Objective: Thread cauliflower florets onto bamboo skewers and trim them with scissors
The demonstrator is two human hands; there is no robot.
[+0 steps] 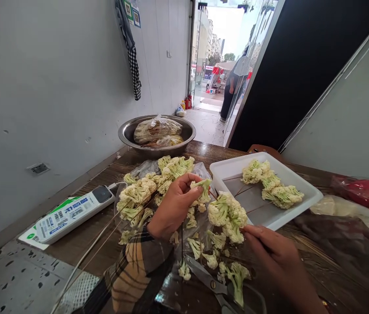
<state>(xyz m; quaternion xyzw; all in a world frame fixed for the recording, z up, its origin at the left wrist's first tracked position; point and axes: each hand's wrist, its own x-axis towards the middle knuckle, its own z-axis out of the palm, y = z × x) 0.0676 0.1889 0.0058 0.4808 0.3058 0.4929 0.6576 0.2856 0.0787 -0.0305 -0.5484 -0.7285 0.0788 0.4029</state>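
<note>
My left hand (174, 205) pinches a small cauliflower floret (205, 186) between thumb and fingers, its pale green stem upward. In my right hand (276, 250), closed fingers grip a cauliflower skewer (227, 216) threaded with florets; the stick's thin end points toward the floret in my left hand. Whether that end touches the floret I cannot tell. Under my hands lie loose florets (212, 260) and black-handled scissors (207, 277). A heap of cauliflower (138, 196) rests on plastic bagging behind my left hand, with thin sticks lying across it.
A white tray (308, 198) at the right holds skewered cauliflower. Behind the heap stands a metal basin (125, 138) with bagged food and sticks. A power bank (73, 216) with a cable lies left. Plastic bags (344, 240) cover the right side. A person (233, 85) stands by the doorway.
</note>
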